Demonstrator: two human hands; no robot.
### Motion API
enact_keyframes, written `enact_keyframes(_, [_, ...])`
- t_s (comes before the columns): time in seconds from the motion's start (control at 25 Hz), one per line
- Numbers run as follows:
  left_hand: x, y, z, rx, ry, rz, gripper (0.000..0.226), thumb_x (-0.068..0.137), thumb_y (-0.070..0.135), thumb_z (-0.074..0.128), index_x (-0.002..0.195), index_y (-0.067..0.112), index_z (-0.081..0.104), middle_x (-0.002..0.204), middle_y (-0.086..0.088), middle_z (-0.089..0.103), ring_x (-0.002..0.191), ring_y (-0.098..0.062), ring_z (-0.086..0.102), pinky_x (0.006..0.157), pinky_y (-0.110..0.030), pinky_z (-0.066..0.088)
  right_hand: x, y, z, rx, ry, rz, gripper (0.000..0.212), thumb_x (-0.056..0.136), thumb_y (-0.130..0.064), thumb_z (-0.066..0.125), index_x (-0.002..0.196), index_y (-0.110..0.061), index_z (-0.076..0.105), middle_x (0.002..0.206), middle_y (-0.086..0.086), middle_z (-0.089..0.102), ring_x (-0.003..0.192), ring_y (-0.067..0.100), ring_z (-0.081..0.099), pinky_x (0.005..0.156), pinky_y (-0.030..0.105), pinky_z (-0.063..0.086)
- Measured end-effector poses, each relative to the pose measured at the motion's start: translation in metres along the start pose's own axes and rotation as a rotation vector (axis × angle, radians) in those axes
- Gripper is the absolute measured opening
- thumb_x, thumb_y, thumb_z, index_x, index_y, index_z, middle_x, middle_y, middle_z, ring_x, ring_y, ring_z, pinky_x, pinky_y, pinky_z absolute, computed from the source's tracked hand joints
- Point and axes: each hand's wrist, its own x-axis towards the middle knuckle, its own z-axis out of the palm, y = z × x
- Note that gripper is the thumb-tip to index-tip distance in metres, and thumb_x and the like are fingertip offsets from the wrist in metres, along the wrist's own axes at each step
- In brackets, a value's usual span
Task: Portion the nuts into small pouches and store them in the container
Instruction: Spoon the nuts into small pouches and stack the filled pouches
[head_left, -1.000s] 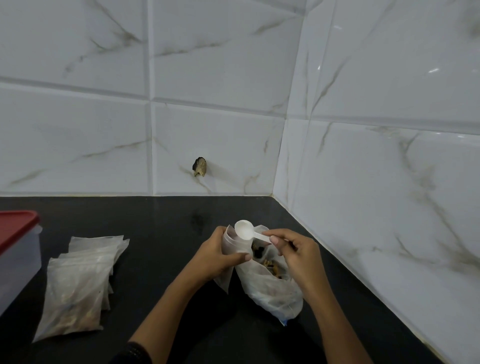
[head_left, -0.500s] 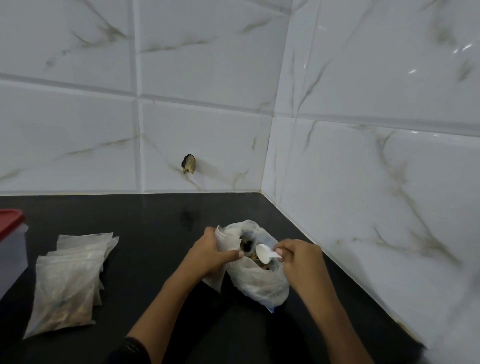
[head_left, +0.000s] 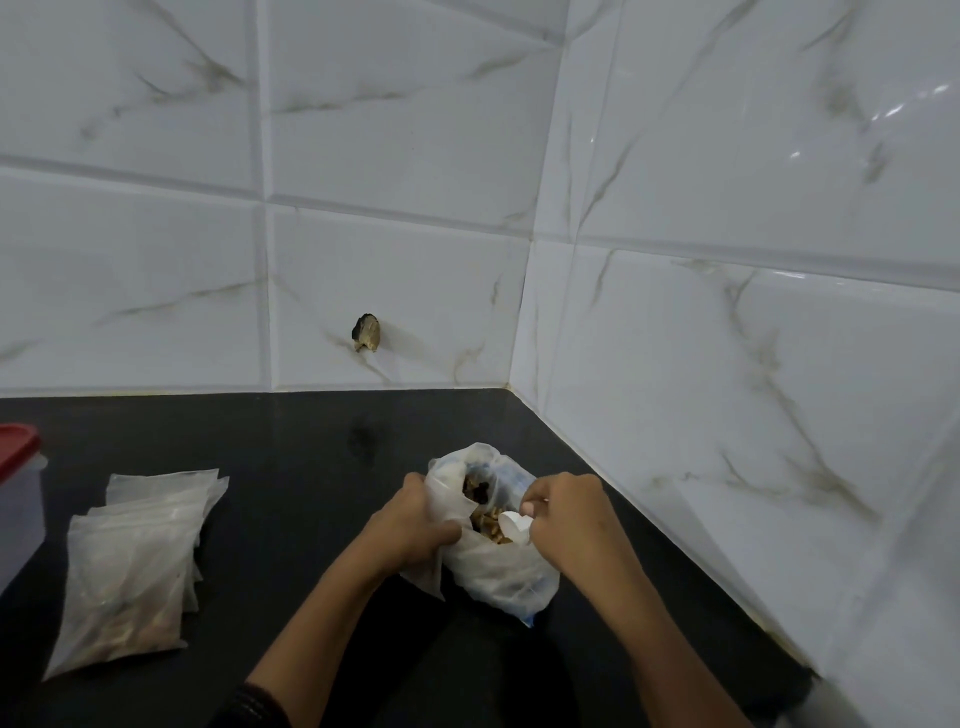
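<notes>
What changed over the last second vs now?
The right hand carried the white spoon from above the small pouch down into the nut bag. The left hand keeps gripping the pouch at the bag's mouth. Nothing newly grasped or released. The pouch stack and red-lidded container stayed put.

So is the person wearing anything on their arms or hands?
Both forearms are bare, with no gloves on the left hand or right hand, and no watch or rings show. Only a dark, textured cuff wraps the left arm at the picture's bottom edge; sleeve or band, I cannot tell.
</notes>
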Motion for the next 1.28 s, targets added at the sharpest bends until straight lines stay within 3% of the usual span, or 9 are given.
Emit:
enact_keyframes(0.16, [-0.001,0.005,0.007,-0.248,0.014,0.008,0.054,0.086,0.013,0.056,0.131,0.011,0.028,0.112,-0.003,0.046,0.098,-0.018,0.052,0.075,-0.029,0.049,0.013,0.009,0.009,0.138,0.036,0.045,0.024,0.089,-0.005,0.049,0.1,-0.008,0.07,0.101,0.01,0.067,0.072,0.014,0.055,0.055,0.015,0.04])
enact_keyframes(0.32, [0.005,0.006,0.016,-0.407,0.165,0.022,0.051,0.083,0.009,0.059,0.127,0.008,0.033,0.121,-0.01,0.049,0.103,-0.021,0.053,0.089,-0.04,0.05,0.025,0.012,0.017,0.182,0.08,0.07,0.023,0.089,-0.007,0.05,0.096,-0.008,0.071,0.097,0.012,0.065,0.065,0.014,0.052,0.048,0.011,0.034])
enact_keyframes(0.52, [0.004,0.012,0.01,-0.01,0.227,-0.029,0.056,0.085,0.024,0.057,0.129,0.007,0.028,0.128,-0.009,0.043,0.108,-0.027,0.051,0.08,-0.033,0.042,0.019,0.006,0.009,-0.002,0.08,0.015,0.022,0.09,-0.011,0.051,0.106,-0.01,0.066,0.109,0.011,0.062,0.092,0.022,0.063,0.075,0.026,0.051])
enact_keyframes(0.68, [-0.001,0.015,0.014,0.04,0.132,-0.055,0.069,0.084,0.036,0.063,0.132,0.003,0.025,0.134,-0.012,0.041,0.118,-0.029,0.049,0.087,-0.034,0.043,0.017,-0.003,0.009,-0.071,0.029,0.004,0.025,0.09,-0.011,0.045,0.104,-0.008,0.066,0.109,0.01,0.057,0.091,0.024,0.062,0.074,0.027,0.048])
enact_keyframes(0.8, [-0.002,0.013,0.015,-0.156,0.047,-0.065,0.066,0.084,0.02,0.064,0.132,0.002,0.022,0.13,-0.015,0.043,0.113,-0.026,0.051,0.085,-0.033,0.047,0.027,0.007,0.018,0.161,0.038,0.099,0.026,0.085,-0.006,0.046,0.095,-0.001,0.069,0.102,0.018,0.065,0.083,0.028,0.065,0.072,0.031,0.052])
enact_keyframes(0.92, [-0.003,0.01,0.016,-0.336,0.048,-0.047,0.055,0.085,0.008,0.059,0.128,0.008,0.025,0.118,-0.009,0.045,0.103,-0.022,0.052,0.073,-0.029,0.051,0.031,0.021,0.017,0.487,-0.011,0.256,0.023,0.085,-0.001,0.047,0.092,0.006,0.068,0.073,0.016,0.068,0.057,0.014,0.059,0.051,0.016,0.046])
enact_keyframes(1.0, [-0.005,0.01,0.02,-0.479,0.045,-0.014,0.052,0.084,0.003,0.057,0.127,0.011,0.028,0.109,-0.004,0.046,0.095,-0.018,0.053,0.07,-0.029,0.052,0.028,0.025,0.014,0.664,-0.038,0.337,0.02,0.086,0.001,0.051,0.096,0.008,0.068,0.064,0.008,0.062,0.053,0.008,0.055,0.042,0.011,0.04])
enact_keyframes(1.16, [-0.005,0.012,0.021,-0.615,-0.003,0.027,0.053,0.085,-0.002,0.055,0.128,0.014,0.03,0.101,0.003,0.048,0.089,-0.012,0.055,0.067,-0.027,0.052,0.023,0.027,0.017,0.503,-0.002,0.247,0.021,0.089,-0.005,0.05,0.095,-0.004,0.07,0.079,0.012,0.067,0.064,0.011,0.06,0.05,0.01,0.039])
enact_keyframes(1.28, [-0.004,0.011,0.017,-0.427,0.003,0.018,0.053,0.084,0.001,0.056,0.128,0.012,0.029,0.107,0.001,0.044,0.095,-0.014,0.05,0.073,-0.025,0.047,0.023,0.027,0.022,0.42,0.017,0.216,0.025,0.09,-0.005,0.048,0.097,-0.008,0.071,0.094,0.014,0.07,0.075,0.015,0.061,0.055,0.016,0.04])
